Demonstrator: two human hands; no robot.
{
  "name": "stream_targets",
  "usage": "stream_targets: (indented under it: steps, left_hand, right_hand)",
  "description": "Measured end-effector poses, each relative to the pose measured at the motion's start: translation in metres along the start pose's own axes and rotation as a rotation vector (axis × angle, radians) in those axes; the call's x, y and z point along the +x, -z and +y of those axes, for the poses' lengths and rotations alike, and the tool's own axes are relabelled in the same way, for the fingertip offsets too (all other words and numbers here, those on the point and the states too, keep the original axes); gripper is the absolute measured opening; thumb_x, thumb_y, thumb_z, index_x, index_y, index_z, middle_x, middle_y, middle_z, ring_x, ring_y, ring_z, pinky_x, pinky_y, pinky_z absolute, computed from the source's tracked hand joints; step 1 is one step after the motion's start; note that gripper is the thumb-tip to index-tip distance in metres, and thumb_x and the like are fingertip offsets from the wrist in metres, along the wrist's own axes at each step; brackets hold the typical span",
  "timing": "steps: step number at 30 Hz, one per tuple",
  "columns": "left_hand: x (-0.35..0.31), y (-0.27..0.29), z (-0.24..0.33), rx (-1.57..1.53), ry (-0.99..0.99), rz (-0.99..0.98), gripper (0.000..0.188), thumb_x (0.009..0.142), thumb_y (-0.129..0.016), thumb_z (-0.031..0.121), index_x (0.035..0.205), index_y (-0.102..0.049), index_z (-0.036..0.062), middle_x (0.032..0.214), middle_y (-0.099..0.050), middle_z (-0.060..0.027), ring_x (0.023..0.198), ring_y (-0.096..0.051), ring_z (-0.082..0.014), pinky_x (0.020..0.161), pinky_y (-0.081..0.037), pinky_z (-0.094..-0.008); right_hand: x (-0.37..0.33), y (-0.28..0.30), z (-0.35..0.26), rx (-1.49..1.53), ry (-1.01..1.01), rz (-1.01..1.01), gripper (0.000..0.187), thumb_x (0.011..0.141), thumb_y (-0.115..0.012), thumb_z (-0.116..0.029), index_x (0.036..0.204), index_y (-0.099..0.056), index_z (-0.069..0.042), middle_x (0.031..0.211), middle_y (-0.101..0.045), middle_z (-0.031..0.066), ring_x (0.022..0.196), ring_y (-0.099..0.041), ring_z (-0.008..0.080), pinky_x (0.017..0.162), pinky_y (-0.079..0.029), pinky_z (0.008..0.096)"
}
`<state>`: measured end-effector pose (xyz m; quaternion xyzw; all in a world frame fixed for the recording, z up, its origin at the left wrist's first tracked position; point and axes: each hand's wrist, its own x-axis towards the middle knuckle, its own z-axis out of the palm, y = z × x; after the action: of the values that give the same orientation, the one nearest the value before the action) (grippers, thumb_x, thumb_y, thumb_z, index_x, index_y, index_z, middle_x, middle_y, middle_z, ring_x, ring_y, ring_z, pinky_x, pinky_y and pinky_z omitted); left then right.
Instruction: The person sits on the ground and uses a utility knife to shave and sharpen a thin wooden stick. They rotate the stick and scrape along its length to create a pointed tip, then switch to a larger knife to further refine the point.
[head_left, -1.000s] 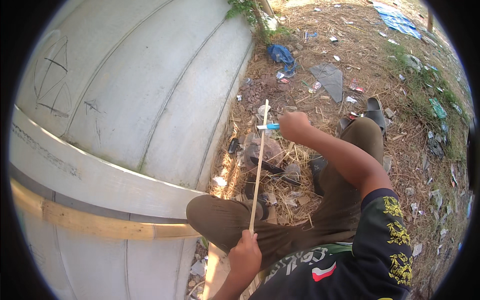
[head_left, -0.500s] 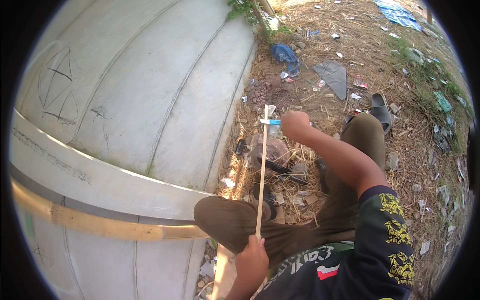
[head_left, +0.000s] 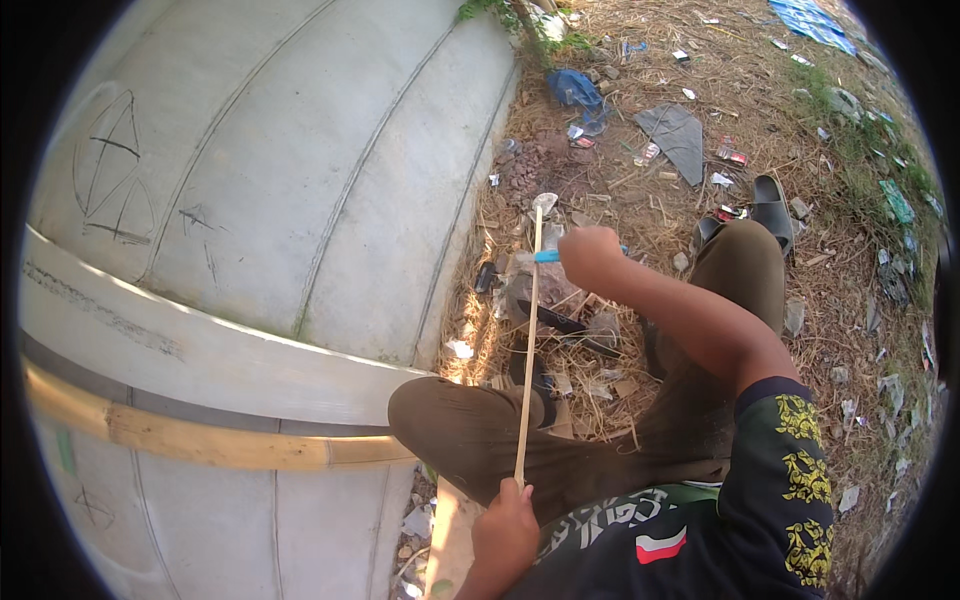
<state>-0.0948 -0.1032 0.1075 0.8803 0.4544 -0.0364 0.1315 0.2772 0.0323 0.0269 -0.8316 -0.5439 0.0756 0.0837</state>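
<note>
A long, thin, pale bamboo strip (head_left: 530, 370) stretches away from me, between my bent knees. My left hand (head_left: 503, 530) is closed around its near end, close to my body. My right hand (head_left: 592, 260) is wrapped round a knife with a blue handle (head_left: 547, 256). The blade side crosses the strip a little below its far tip; the blade itself is pale and blurred. Most of the handle is hidden in my fist, with a bit of blue showing on the other side.
At my left stands a grey panelled wall (head_left: 250, 200) with a yellow bamboo pole (head_left: 220, 440) along it. Dry straw and litter cover the ground. A grey slipper (head_left: 771, 212) lies beyond my right knee, a blue plastic bag (head_left: 575, 90) and a grey cloth piece (head_left: 676, 140) farther off.
My right hand and the knife have moved slightly toward me along the bamboo strip, leaving more of its tip beyond the blade. The strip's far end has shifted a little right.
</note>
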Motion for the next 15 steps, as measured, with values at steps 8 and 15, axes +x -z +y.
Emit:
stream_targets:
  steps: [8,15]
  left_hand:
    - [0.020,0.003,-0.001,-0.086,0.041,0.145,0.018,0.101,-0.058,0.015,0.096,-0.048,0.0021,0.067,-0.060,-0.0231,0.064,-0.062,-0.0465,0.053,-0.045,-0.0514]
    - [0.058,0.021,0.021,-0.133,0.086,0.194,0.019,0.102,-0.056,0.016,0.095,-0.047,0.0015,0.072,-0.062,-0.0257,0.071,-0.062,-0.0482,0.058,-0.045,-0.0541]
  right_hand:
    - [-0.064,0.019,-0.052,0.026,0.328,-0.128,0.010,0.084,-0.070,-0.015,0.088,-0.078,-0.011,0.085,-0.075,0.0086,0.080,-0.076,0.0272,0.060,-0.059,0.0388]
    - [-0.062,0.018,-0.064,0.072,0.405,-0.041,0.009,0.081,-0.071,-0.018,0.079,-0.076,-0.011,0.076,-0.074,0.0082,0.073,-0.075,0.0276,0.056,-0.057,0.0387]
